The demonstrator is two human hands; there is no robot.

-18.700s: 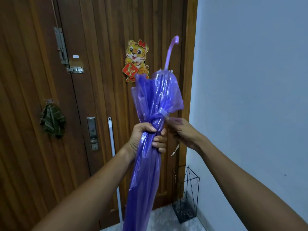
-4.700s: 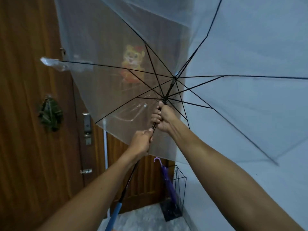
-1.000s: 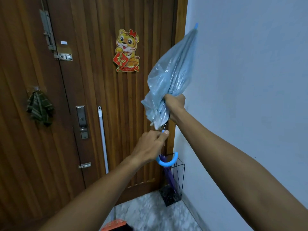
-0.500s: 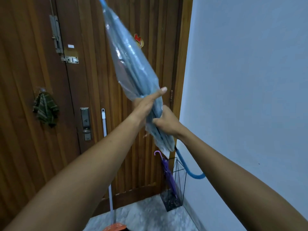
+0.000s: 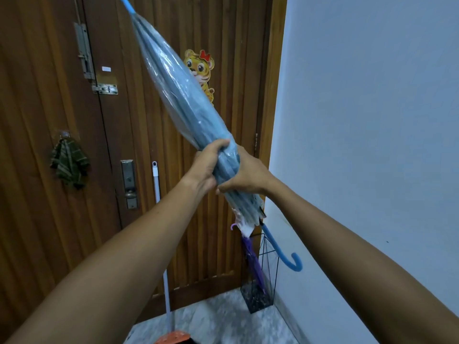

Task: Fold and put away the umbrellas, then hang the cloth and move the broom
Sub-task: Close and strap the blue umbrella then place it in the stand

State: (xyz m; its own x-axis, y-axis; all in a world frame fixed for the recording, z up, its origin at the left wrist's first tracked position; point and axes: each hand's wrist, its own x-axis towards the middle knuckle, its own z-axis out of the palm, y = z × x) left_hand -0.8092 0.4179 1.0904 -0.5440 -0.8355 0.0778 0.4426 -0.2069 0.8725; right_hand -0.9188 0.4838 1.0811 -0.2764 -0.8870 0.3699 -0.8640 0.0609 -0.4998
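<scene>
I hold a closed clear-blue umbrella (image 5: 181, 95) slanting across the view, tip at the upper left, curved blue handle (image 5: 288, 256) at the lower right. My left hand (image 5: 206, 167) grips the gathered canopy from the left. My right hand (image 5: 248, 175) grips it from the right, just below. A folded purple umbrella (image 5: 253, 264) stands in the black wire stand (image 5: 270, 274) in the corner. A green checked cloth (image 5: 69, 162) hangs on a door hook. The broom's white pole (image 5: 159, 219) leans on the door, its orange head (image 5: 173, 337) at the bottom edge.
A wooden door (image 5: 44, 219) with a handle plate (image 5: 129, 184), latch (image 5: 104, 89) and tiger sticker (image 5: 201, 70) fills the left. A pale wall (image 5: 372, 120) fills the right. The floor (image 5: 218, 319) is marbled tile.
The umbrella swung from tip up-right to tip up-left and its handle dropped to the lower right. My left hand went from flat against the canopy to wrapped round it.
</scene>
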